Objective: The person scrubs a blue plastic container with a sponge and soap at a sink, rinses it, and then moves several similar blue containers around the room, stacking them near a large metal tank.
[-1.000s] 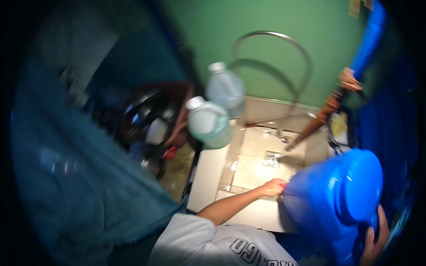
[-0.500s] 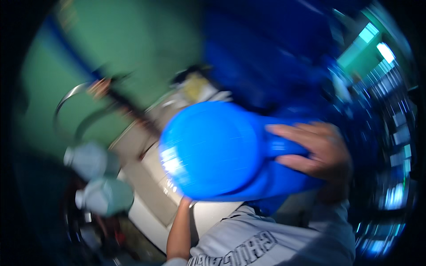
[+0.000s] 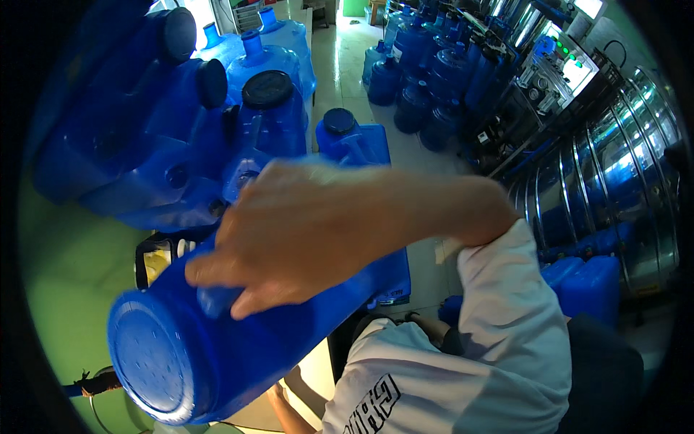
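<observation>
A large blue plastic water jug (image 3: 303, 325) lies slanted across the space before me. Its wide round cap (image 3: 152, 358), wet with droplets, faces the lower left. Slightly blurred by motion, my right hand (image 3: 296, 231) reaches over the jug, fingers and thumb closed round the handle beside that cap. My left hand (image 3: 276, 394) shows only in part, low down against the jug's underside; the jug hides its fingers. Behind the jug, a blue jug with a dark cap (image 3: 267, 90) stands just past my right hand.
More blue jugs (image 3: 137, 145) are stacked at the left, next to round bottles (image 3: 264, 61). Several bottles (image 3: 416, 105) line the floor at the far right. A shiny ribbed metal tank (image 3: 600, 181) and a control panel (image 3: 575, 69) stand right. A black holder (image 3: 148, 260) hangs by the green wall.
The view has swung toward the right, bringing the room in. The jug's cap has gone to the lower left of the picture, while my right hand keeps its hold on the handle.
</observation>
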Demonstrator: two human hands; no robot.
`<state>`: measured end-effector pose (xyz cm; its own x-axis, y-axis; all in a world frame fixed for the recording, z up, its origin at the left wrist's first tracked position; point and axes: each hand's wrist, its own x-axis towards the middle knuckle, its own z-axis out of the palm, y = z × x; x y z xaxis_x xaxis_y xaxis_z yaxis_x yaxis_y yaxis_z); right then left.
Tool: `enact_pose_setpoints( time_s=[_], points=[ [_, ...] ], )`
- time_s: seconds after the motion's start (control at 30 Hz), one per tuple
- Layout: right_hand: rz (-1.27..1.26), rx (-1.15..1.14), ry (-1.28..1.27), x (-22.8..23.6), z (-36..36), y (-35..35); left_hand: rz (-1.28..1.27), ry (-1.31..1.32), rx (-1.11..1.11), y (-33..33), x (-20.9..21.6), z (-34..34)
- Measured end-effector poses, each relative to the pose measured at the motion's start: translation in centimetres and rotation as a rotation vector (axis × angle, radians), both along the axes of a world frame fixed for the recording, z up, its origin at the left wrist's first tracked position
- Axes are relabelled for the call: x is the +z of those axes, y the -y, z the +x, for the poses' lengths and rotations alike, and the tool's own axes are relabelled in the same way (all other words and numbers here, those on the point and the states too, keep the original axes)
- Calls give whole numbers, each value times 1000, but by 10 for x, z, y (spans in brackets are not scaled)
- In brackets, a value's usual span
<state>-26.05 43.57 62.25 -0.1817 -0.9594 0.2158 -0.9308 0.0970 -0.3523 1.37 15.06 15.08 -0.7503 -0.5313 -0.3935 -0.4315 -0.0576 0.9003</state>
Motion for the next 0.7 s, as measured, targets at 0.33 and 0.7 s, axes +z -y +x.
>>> enact_pose_setpoints(
  time_s=[0.33,0.7],
  points=[
    [-132,-171,-161,43,-61,-163,-852,-199,-560,-91,53,-68],
    [467,-1420,-93,109,-46,-275,-928,-340,-673,-142,61,-134]
  ],
)
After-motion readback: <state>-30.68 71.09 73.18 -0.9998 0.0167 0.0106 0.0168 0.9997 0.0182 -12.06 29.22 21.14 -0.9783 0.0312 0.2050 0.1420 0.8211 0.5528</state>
